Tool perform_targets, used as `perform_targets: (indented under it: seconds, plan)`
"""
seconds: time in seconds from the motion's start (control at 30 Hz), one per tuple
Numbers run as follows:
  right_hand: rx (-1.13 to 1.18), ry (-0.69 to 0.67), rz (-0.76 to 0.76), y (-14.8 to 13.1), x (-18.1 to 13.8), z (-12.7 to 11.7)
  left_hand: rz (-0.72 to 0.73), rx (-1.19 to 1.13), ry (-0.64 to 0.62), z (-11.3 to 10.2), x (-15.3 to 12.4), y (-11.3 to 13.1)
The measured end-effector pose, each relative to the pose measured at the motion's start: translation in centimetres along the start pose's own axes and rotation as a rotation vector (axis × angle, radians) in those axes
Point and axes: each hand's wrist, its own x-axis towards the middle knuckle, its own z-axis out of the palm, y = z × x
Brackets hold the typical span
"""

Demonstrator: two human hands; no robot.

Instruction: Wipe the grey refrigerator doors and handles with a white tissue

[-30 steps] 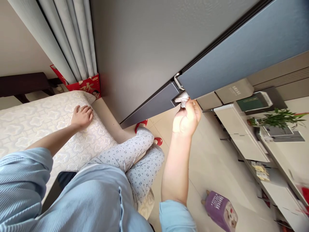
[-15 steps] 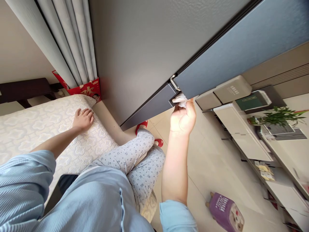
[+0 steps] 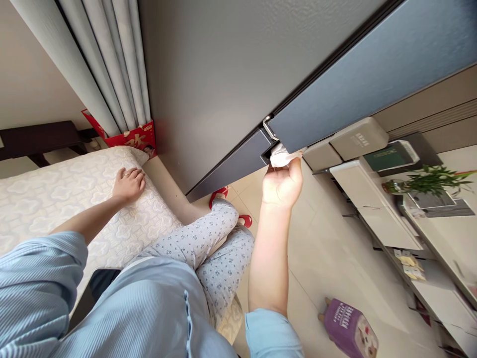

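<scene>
My right hand (image 3: 283,181) is closed on a crumpled white tissue (image 3: 280,156), pressed at the gap beside a metal hinge (image 3: 270,128). That gap lies between the blue door (image 3: 335,94) and the dark lower panel (image 3: 234,161) of a large grey appliance that looks like a refrigerator (image 3: 216,84). Some fingertips are hidden behind the tissue and the palm. My left hand (image 3: 128,184) rests flat on the patterned cream cover (image 3: 74,181) of a bed or couch, fingers loosely spread, with a ring on one finger.
A black tablet or phone (image 3: 95,286) lies beside my hip. Grey curtains (image 3: 112,64) hang above a red box (image 3: 139,136). On the tiled floor (image 3: 309,248) stands a purple stool (image 3: 348,325). White cabinets (image 3: 372,191) with a green plant (image 3: 434,180) line the right side.
More of the white tissue shows above my right fingers, bunched against the door's lower edge. My right hand has shifted only slightly; my left hand stays in place.
</scene>
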Motion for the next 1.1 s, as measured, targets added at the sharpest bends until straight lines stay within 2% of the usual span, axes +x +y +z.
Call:
perform_targets:
  seconds: [0.13,0.27,0.37,0.43,0.47,0.5,0.6,0.63,0.67,0.8,0.93,1.0,1.03,1.1]
  plan:
    - [-0.054,-0.047,-0.03,-0.2,-0.3,-0.1,-0.001,0.012,0.001,-0.1,0.0,0.1]
    - [-0.14,-0.032,-0.089,-1.3,-1.5,0.4,-0.004,0.054,-0.001,-0.2,0.0,0.2]
    - [-0.273,0.043,-0.237,-2.3,-4.2,1.0,-0.005,0.054,0.0,-0.2,0.0,0.2]
    - [-0.489,0.057,-0.407,-2.4,-6.7,1.1,0.006,0.033,0.007,-0.2,0.0,0.1]
    - [-0.623,-0.022,-0.496,-2.2,-8.0,1.2,0.01,0.023,0.013,-0.1,0.1,0.0]
    - [-0.754,-0.172,-0.569,-1.9,-9.3,1.2,0.015,0.015,0.018,-0.1,0.1,0.0]
    - [-0.969,-0.779,-0.663,-0.4,-11.8,1.1,0.001,0.008,0.015,0.1,-0.1,-0.1]
    - [-0.982,-0.881,-0.668,0.1,-12.3,1.1,-0.012,0.005,0.007,0.1,-0.1,-0.1]
    - [-0.984,-0.891,-0.666,0.4,-12.5,1.1,-0.022,0.0,-0.003,0.0,-0.1,-0.1]
    - [-0.95,-0.586,-0.532,0.8,-12.6,0.5,-0.032,-0.02,-0.049,-0.7,0.4,0.3]
    - [-0.935,-0.481,-0.354,0.5,-12.3,-1.7,-0.038,-0.018,-0.124,-1.5,-0.1,1.0]
    - [-0.922,-0.439,-0.307,0.2,-12.5,-3.6,0.126,-0.024,-0.248,-2.0,-2.4,1.1]
    - [-0.919,-0.432,-0.292,0.0,-12.6,-4.6,0.287,-0.041,-0.352,-2.2,-4.1,1.0]
    - [-0.917,-0.433,-0.261,-0.2,-13.1,-6.7,0.713,-0.116,-0.616,-2.6,-8.1,0.2]
